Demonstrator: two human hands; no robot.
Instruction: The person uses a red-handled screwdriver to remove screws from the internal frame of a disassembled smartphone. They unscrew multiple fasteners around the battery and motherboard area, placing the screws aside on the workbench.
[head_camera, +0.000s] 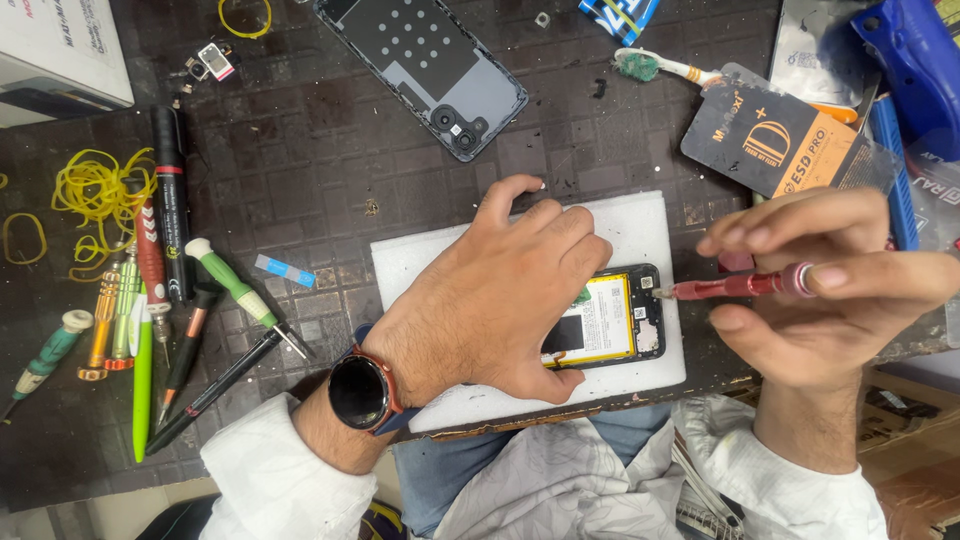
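Head view: the left hand (505, 295) lies palm-down, fingers spread and flat, pressing an opened phone (615, 318) onto a white pad (640, 225) at the near edge of the dark bench mat (330, 130). The right hand (830, 285) is closed around a red screwdriver (745, 286), pinched between thumb and fingertips, its tip touching the phone's upper right corner beside the small board there. The phone's rear is already bare: its yellow battery (605, 318) shows, and the grey back cover (430, 55) lies well apart near the far edge of the mat, inner face up. Judging by this, the opening is done and the screw work on the inner frame is in hand; the battery and boards look still seated, so most of the inside remains untouched. Whether any screws are out cannot be told. More drivers and tweezers (160, 320) lie in a row to the left, near yellow rubber bands (90, 195); a toothbrush (665, 66) and a black packet (770, 140) lie beyond the pad.
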